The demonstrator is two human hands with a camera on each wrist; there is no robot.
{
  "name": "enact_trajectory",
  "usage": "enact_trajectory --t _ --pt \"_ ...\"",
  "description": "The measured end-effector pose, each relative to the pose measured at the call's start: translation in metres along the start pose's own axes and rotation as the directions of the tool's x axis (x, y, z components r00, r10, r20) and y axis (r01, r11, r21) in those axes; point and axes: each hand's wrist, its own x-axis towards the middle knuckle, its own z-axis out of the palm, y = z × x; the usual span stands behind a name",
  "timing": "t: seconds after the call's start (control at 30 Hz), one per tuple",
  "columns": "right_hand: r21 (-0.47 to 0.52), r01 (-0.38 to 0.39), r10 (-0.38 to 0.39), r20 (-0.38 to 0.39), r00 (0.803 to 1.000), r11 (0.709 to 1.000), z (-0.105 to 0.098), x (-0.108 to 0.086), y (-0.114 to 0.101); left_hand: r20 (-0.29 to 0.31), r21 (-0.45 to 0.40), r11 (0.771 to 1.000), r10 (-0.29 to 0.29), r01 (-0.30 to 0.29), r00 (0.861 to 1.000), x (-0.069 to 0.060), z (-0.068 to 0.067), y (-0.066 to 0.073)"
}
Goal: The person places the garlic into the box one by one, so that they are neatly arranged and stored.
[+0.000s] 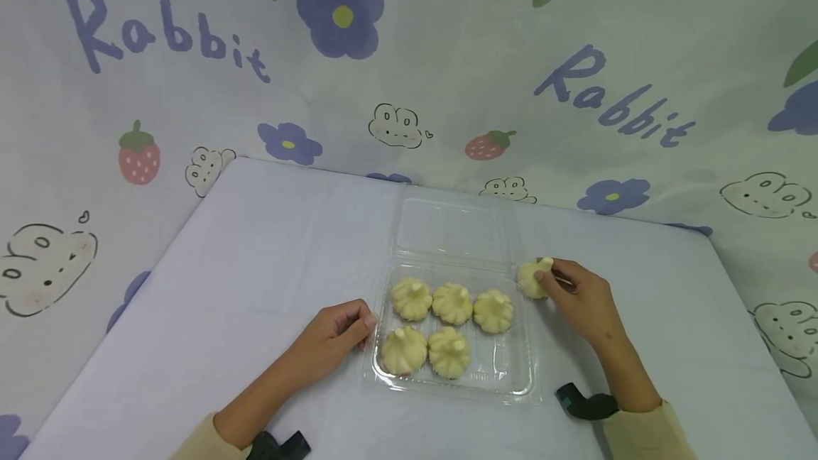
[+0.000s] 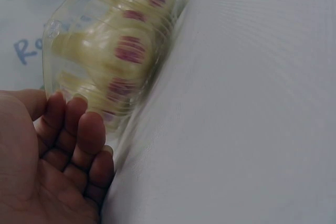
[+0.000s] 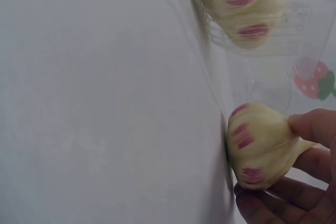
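Observation:
A clear plastic clamshell box [image 1: 501, 375] lies with its lid [image 1: 450, 229] folded back. Inside it sit several pale garlic bulbs [image 1: 449, 352]; purple patches mark their sides in the wrist views. My left hand [image 1: 335, 336] pinches the box's left rim [image 2: 48, 59] between thumb and curled fingers. Just outside the right wall, my right hand [image 1: 584, 297] grips another garlic bulb [image 3: 257, 145], thumb on one side and fingers on the other. That bulb rests on or just over the white table surface, its stem toward the palm.
A white cloth [image 1: 268, 254] covers the table. Behind it hangs a curtain [image 1: 434, 77] printed with rabbits, flowers and strawberries. The front right compartment [image 1: 495, 357] of the box holds no bulb. Dark wrist devices [image 1: 584, 403] are strapped to both forearms.

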Motion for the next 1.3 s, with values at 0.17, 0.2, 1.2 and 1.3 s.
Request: enact_trajectory --t 0.17,0.2,1.2,1.3 --pt "0.023 0.001 0.000 -0.012 1.000 1.000 0.0020 -0.0008 0.0006 0.001 -0.001 1.000 0.000 0.000 1.000 0.0002 0.0002 -0.0002" --pt "0.024 -0.001 0.001 -0.015 1.000 1.000 0.0023 -0.0009 0.0006 0.001 0.000 1.000 0.001 -0.001 1.000 0.0002 0.0002 -0.0001" --pt "0.071 0.057 -0.048 -0.117 0.992 0.996 0.0061 -0.0045 0.0020 -0.003 -0.009 1.000 -0.001 0.001 1.000 0.0008 0.0012 0.0006" --pt "0.080 0.072 -0.062 -0.124 0.990 0.994 0.0046 -0.0046 -0.0003 -0.005 -0.007 1.000 0.002 -0.002 1.000 0.0007 0.0011 0.0004"
